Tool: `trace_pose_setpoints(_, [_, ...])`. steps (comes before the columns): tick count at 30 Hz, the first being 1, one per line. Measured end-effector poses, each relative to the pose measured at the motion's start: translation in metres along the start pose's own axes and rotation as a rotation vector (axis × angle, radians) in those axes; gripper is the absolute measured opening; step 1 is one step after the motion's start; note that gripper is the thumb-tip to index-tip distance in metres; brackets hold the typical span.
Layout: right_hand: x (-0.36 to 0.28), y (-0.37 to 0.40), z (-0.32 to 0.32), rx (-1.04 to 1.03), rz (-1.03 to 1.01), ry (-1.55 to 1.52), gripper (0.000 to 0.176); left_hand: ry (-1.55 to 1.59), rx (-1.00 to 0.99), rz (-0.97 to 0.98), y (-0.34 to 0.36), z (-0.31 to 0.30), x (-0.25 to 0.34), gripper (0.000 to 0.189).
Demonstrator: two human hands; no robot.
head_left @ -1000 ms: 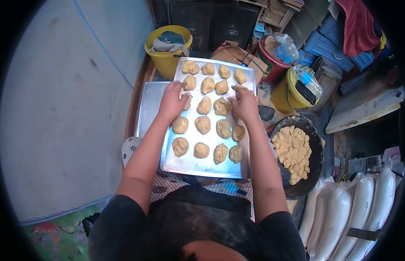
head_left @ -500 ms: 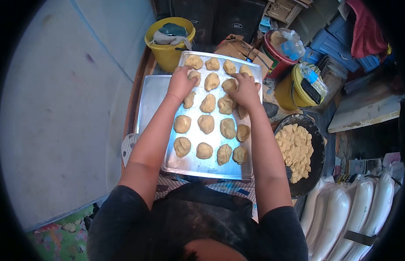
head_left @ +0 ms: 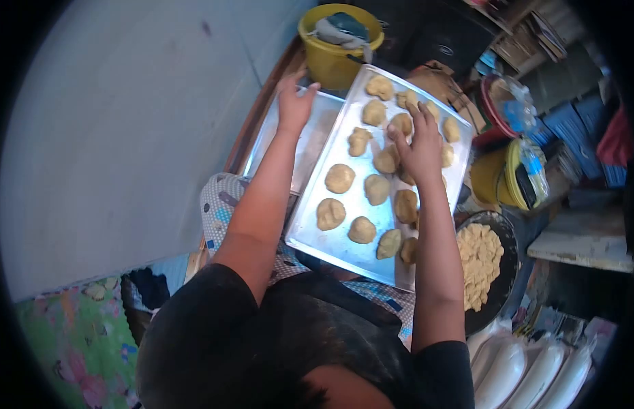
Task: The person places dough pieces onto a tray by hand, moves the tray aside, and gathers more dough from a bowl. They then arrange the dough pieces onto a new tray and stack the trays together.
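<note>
My left hand (head_left: 296, 106) is off the dough, fingers apart, near the far left corner of a bare metal tray (head_left: 321, 138). That tray lies partly under a second metal baking tray (head_left: 306, 225), which holds rows of rounded, uneven dough lumps (head_left: 340, 178). Over the far half of the upper tray, my right hand (head_left: 420, 151) has its fingers stretched out among the lumps. It covers part of several lumps, and my forearm hides more along the right side.
A black round pan (head_left: 509, 262) full of small dough pieces (head_left: 479, 262) stands at the right. Yellow buckets (head_left: 330, 67) stand behind the trays and at the right (head_left: 490, 174). Filled clear plastic bags (head_left: 504, 371) lie at the lower right. A pale wall (head_left: 140, 136) borders the left.
My left hand has left the dough lump at the tray's left side and moved outward over the lower tray. My right hand stays over the lumps. The view has tilted and swung left.
</note>
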State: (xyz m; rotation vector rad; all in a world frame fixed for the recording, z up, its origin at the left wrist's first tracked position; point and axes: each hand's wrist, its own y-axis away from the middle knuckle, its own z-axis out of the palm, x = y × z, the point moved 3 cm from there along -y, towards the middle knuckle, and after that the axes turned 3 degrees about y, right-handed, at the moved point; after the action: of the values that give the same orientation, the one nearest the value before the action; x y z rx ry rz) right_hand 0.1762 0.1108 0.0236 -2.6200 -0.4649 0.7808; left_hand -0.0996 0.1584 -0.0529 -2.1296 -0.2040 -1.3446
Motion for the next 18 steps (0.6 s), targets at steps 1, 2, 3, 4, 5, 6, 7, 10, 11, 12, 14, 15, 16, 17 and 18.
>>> trace_pose_setpoints(1, [-0.010, 0.005, 0.011, -0.016, -0.015, -0.016, 0.058, -0.013, 0.206, -0.107, 0.007, -0.021, -0.040, 0.044])
trace_pose_setpoints(2, [-0.016, 0.010, 0.025, -0.128, -0.028, 0.108, 0.060, 0.186, 0.327, -0.366, 0.025, -0.038, -0.072, 0.040])
trace_pose_setpoints(3, [-0.021, 0.013, 0.038, -0.238, -0.044, 0.236, 0.063, 0.393, 0.447, -0.621, 0.047, -0.051, -0.109, 0.035])
trace_pose_setpoints(4, [-0.021, 0.017, 0.050, -0.401, 0.006, 0.263, 0.067, 0.493, 0.467, -0.836, 0.072, -0.053, -0.189, 0.024])
trace_pose_setpoints(5, [-0.022, 0.019, 0.056, -0.414, -0.007, 0.257, 0.067, 0.445, 0.638, -1.024, 0.106, -0.051, -0.219, 0.020])
trace_pose_setpoints(6, [-0.023, 0.022, 0.058, -0.387, -0.014, 0.284, 0.068, 0.425, 0.676, -1.200, 0.137, -0.051, -0.249, 0.025])
trace_pose_setpoints(7, [-0.022, 0.023, 0.059, -0.362, -0.020, 0.314, 0.068, 0.404, 0.645, -1.342, 0.164, -0.047, -0.272, 0.031])
trace_pose_setpoints(10, [-0.022, 0.023, 0.059, -0.372, -0.008, 0.330, 0.070, 0.399, 0.490, -1.553, 0.225, -0.023, -0.308, 0.049])
trace_pose_setpoints(11, [-0.021, 0.024, 0.059, -0.367, -0.013, 0.329, 0.070, 0.405, 0.443, -1.573, 0.238, -0.013, -0.317, 0.055])
trace_pose_setpoints(12, [-0.020, 0.025, 0.062, -0.369, -0.013, 0.334, 0.070, 0.423, 0.399, -1.574, 0.248, -0.002, -0.329, 0.062])
trace_pose_setpoints(14, [-0.021, 0.025, 0.061, -0.368, -0.003, 0.332, 0.069, 0.442, 0.376, -1.566, 0.267, 0.010, -0.373, 0.068])
trace_pose_setpoints(15, [-0.022, 0.025, 0.060, -0.364, 0.000, 0.335, 0.069, 0.682, 0.429, -1.524, 0.276, 0.017, -0.405, 0.071])
trace_pose_setpoints(16, [-0.022, 0.024, 0.060, -0.373, 0.002, 0.329, 0.070, 0.923, 0.475, -1.468, 0.267, 0.019, -0.397, 0.075])
trace_pose_setpoints(17, [-0.023, 0.024, 0.059, -0.380, 0.006, 0.323, 0.070, 0.836, 0.472, -1.495, 0.265, 0.018, -0.388, 0.076])
trace_pose_setpoints(18, [-0.025, 0.024, 0.058, -0.382, 0.011, 0.326, 0.070, 0.749, 0.467, -1.523, 0.252, 0.010, -0.353, 0.077])
